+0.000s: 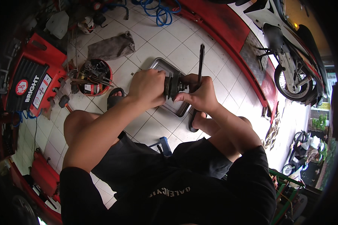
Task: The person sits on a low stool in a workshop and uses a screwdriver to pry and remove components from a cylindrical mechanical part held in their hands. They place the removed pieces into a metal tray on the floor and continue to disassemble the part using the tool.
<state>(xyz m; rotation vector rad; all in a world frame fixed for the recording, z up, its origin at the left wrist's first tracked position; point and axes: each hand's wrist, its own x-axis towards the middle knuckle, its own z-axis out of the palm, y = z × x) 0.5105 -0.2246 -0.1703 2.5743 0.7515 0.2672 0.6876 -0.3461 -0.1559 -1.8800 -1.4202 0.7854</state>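
A dark, ribbed, round metal part [172,86] is held up above a shallow metal tray [181,112]. My left hand [148,88] is closed around its left side, with the back of the hand toward me. At the part's right end, my right hand [202,93] is closed, thumb and forefinger against the part. A long dark bar [201,62] stands out from the right hand, pointing away from me. It passes through that hand's grip, and its middle is partly hidden by the fingers.
Left of the tray stands a round red tub [110,71] full of tools. A grey cloth [110,45] lies beyond it on the tiled floor. A red machine [37,80] is at far left, a blue hose [161,15] at the back, and a motorcycle [293,67] at right.
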